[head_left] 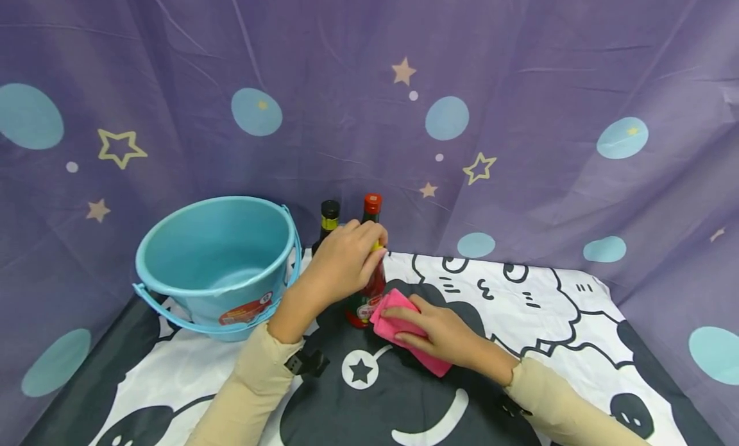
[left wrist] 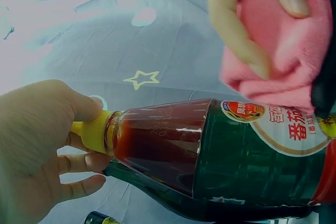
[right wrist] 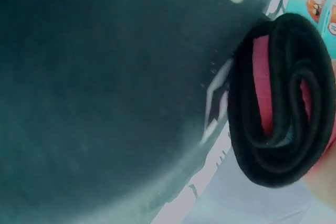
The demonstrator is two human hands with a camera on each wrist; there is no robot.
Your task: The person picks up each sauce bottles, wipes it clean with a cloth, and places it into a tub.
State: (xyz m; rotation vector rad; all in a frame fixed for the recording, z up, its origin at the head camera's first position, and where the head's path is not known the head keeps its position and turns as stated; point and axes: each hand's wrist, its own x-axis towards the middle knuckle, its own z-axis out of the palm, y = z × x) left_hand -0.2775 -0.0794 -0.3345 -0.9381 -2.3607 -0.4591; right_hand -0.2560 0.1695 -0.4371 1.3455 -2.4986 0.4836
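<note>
My left hand (head_left: 345,257) pinches the yellow cap (left wrist: 97,132) of a ketchup bottle (left wrist: 163,140) between thumb and fingers. The bottle has dark red sauce in its clear neck and a green label; the hand covers its upper part in the head view. In my right hand (head_left: 441,330) is a folded pink cloth (head_left: 433,364) with a black edge, gripped between thumb and fingers. That cloth is right beside the ketchup bottle's label in the left wrist view. Its rolled black edge (right wrist: 236,145) fills the right of the right wrist view.
A light blue bucket (head_left: 196,305) with its handle down stands to the left. Behind the ketchup bottle are a red-capped bottle (head_left: 373,203) and a black-capped bottle (head_left: 330,210). A patterned black-and-white cloth (head_left: 519,305) covers the table, and a purple curtain (head_left: 358,99) hangs behind.
</note>
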